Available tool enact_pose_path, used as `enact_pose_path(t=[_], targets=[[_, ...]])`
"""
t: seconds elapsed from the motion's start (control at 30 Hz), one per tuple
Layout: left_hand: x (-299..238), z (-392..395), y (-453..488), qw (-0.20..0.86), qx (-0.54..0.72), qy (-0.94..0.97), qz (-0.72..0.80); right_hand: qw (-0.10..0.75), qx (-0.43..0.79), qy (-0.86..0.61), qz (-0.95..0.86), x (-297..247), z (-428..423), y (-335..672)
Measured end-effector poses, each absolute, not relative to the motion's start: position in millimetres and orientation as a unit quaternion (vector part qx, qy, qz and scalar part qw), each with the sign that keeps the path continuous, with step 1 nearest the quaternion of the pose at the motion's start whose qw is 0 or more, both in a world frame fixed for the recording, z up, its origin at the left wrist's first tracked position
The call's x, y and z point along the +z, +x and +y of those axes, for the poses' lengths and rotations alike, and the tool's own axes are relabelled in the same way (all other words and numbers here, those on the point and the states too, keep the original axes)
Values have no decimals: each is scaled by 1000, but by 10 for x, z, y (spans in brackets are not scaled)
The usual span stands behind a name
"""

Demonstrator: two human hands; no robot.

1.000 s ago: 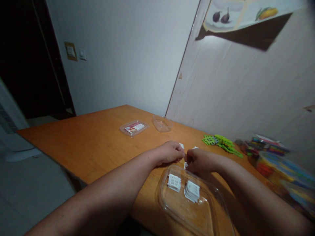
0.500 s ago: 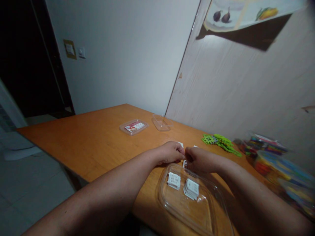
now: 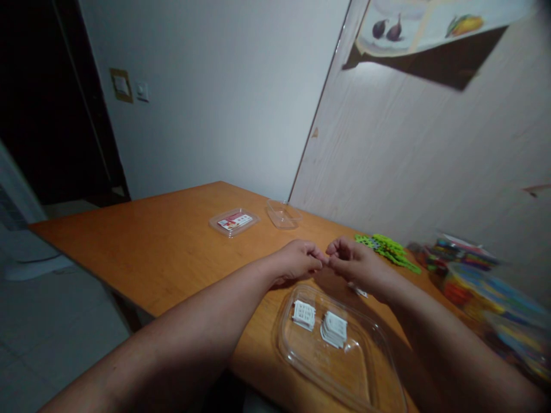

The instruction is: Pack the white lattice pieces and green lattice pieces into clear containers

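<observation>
My left hand (image 3: 299,261) and my right hand (image 3: 353,263) meet fingertip to fingertip just above the table, beyond a clear plastic tray (image 3: 365,367). Both have their fingers pinched together; whatever is between them is too small or hidden to make out. Inside the tray sit two stacks of small white square plastic pieces, a left stack (image 3: 303,315) and a right stack (image 3: 334,329). Partly covered by my right hand, another white piece (image 3: 360,291) shows beside the tray's far edge.
Farther back on the wooden table (image 3: 172,229) lie a clear lid with a label (image 3: 235,221) and a clear plastic container (image 3: 283,215). Green lattice pieces (image 3: 390,252) are by the wall. At the right stand tubs of colourful things (image 3: 477,295).
My right hand has risen slightly and turned, its fingers curling toward my left fingertips. The white pieces beyond the hands no longer show, and one now shows below my right hand.
</observation>
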State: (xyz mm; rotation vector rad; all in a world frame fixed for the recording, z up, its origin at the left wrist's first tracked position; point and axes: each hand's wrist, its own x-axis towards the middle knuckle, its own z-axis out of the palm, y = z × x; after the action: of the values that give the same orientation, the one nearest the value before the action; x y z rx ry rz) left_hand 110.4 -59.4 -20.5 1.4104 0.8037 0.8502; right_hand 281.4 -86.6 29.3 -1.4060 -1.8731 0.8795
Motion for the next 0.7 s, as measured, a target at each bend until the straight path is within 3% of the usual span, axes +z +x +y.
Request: enact_pose_path(t=[0.17, 0.4, 0.6, 0.7], targets=[[-102, -618, 1081, 651, 404, 556, 324, 403, 389, -544, -625, 339, -937, 2887], [-74, -587, 1059, 658, 429, 549, 286, 361, 431, -555, -613, 334, -1069, 2921], [-67, -597, 1049, 665, 415, 554, 280, 373, 359, -564, -644, 265, -1093, 2920], [-45, -620, 1055, 662, 404, 557, 296, 360, 226, -569, -704, 263, -1133, 2888]])
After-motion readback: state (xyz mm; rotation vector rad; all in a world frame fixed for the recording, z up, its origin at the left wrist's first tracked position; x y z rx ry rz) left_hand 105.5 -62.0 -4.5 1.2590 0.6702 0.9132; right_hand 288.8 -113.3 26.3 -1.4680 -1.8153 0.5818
